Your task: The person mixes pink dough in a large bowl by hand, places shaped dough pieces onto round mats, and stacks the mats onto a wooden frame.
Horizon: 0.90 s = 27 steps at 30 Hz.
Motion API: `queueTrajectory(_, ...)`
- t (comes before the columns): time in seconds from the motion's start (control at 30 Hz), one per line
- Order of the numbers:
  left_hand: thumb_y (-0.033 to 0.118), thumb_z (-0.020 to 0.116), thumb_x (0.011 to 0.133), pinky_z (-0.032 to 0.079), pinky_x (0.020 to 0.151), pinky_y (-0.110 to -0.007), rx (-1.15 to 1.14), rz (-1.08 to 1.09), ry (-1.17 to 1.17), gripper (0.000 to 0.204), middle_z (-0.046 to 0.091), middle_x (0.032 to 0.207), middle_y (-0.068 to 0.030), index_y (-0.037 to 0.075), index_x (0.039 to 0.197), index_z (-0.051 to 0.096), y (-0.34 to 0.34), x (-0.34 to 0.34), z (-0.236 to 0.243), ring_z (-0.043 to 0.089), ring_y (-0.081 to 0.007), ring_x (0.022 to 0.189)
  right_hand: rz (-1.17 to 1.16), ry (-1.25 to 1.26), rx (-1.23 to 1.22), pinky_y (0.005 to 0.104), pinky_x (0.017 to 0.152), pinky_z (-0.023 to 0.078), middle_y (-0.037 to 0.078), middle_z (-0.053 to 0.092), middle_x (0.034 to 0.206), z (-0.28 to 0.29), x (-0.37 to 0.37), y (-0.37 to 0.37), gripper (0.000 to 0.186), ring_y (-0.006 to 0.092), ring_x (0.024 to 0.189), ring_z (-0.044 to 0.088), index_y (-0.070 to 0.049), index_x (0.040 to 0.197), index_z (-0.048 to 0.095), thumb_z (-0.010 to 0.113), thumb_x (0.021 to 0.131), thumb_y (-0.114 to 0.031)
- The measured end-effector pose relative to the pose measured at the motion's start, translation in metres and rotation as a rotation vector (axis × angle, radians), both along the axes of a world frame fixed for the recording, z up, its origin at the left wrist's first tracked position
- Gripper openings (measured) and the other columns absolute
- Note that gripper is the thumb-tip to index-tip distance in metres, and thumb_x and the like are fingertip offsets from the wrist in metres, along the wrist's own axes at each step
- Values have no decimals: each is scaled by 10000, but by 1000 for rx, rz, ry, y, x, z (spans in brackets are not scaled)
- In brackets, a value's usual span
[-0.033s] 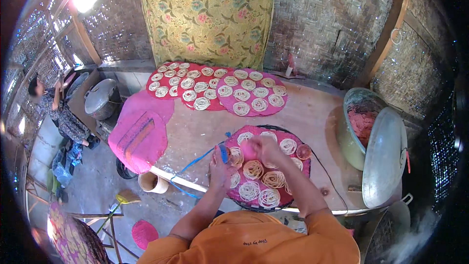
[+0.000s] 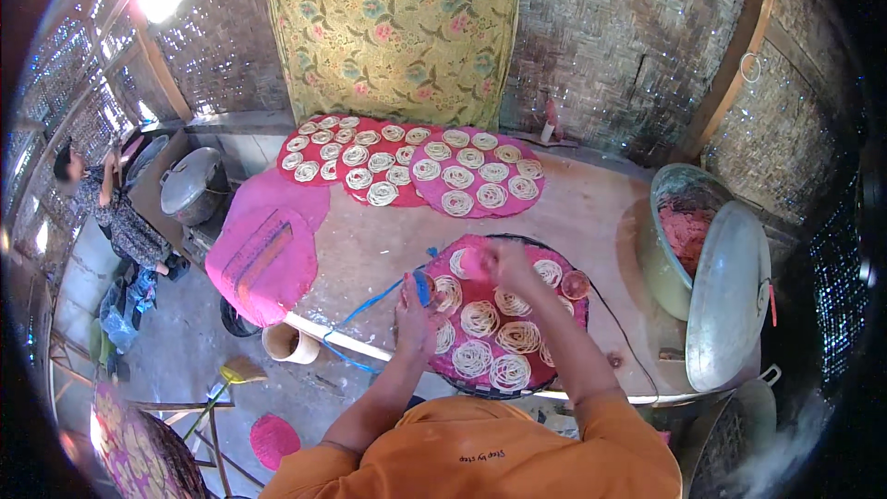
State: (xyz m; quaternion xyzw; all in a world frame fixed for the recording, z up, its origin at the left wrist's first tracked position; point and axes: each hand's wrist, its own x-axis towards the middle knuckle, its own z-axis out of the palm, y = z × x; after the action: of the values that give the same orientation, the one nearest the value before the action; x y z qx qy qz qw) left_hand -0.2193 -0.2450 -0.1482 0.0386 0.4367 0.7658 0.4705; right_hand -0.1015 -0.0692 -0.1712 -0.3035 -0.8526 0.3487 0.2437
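My left hand (image 2: 418, 319) is at the left edge of a round tray, its fingers closed around a small blue object (image 2: 423, 287) whose kind I cannot make out. My right hand (image 2: 508, 268), blurred by motion, is over the tray's far part and grips a soft-looking pink object (image 2: 478, 263). Beneath both hands, a pink-red round mat (image 2: 486, 312) lies on the dark-rimmed tray. Rings of pale, noodle-like strands (image 2: 479, 319) cover it. A small round orange-pink cup (image 2: 575, 286) sits at the tray's right edge.
Three round mats (image 2: 476, 174) with pale strand rings lie at the table's back. Pink mats (image 2: 263, 259) overhang its left end. A green tub (image 2: 661, 249) of pink stuff and a metal lid (image 2: 728, 296) are on the right. Another person (image 2: 115, 194) stands far left.
My right hand, with the pink object, has shifted slightly away from me, up over the tray. The tray has turned or shifted slightly. My left hand stays almost in place.
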Motion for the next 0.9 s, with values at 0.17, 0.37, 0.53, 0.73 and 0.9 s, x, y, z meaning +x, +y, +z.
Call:
queueTrajectory(0.17,626,390,880,495,650,-332,80,-235,-52,580,581,893,-45,104,1106,498,-9,-11,-8,563,-159,781,-336,-241,256,477,718,478,233,633,875,-28,-14,77,234,382,824,617,-21,958,657,491,805,-79)
queueTrajectory(0.37,731,258,843,499,624,-314,48,-416,-46,725,608,897,-42,111,1087,542,-22,-19,-3,581,-158,753,-254,-157,413,427,845,468,209,607,1052,-9,-12,45,296,347,995,576,3,1099,589,502,847,-125)
queueTrajectory(0.53,710,189,865,535,659,-329,26,-646,60,758,621,973,-81,91,1159,512,-17,-7,-3,616,-177,766,342,209,60,408,849,458,152,609,1009,95,12,-68,260,326,977,570,-38,1056,592,585,828,-163)
queueTrajectory(0.73,431,444,939,516,645,-295,34,-881,652,438,581,995,-66,43,1134,506,-23,-17,7,593,-148,807,38,-14,84,437,748,468,159,594,870,87,65,-132,206,343,880,573,-17,958,596,589,819,-168)
queueTrajectory(0.9,105,601,872,462,804,-269,233,-657,935,201,545,1049,-74,52,1034,495,-9,-70,-10,538,-138,918,-108,-219,-156,425,719,465,159,585,845,31,85,-182,179,343,836,576,-35,937,593,593,822,-172)
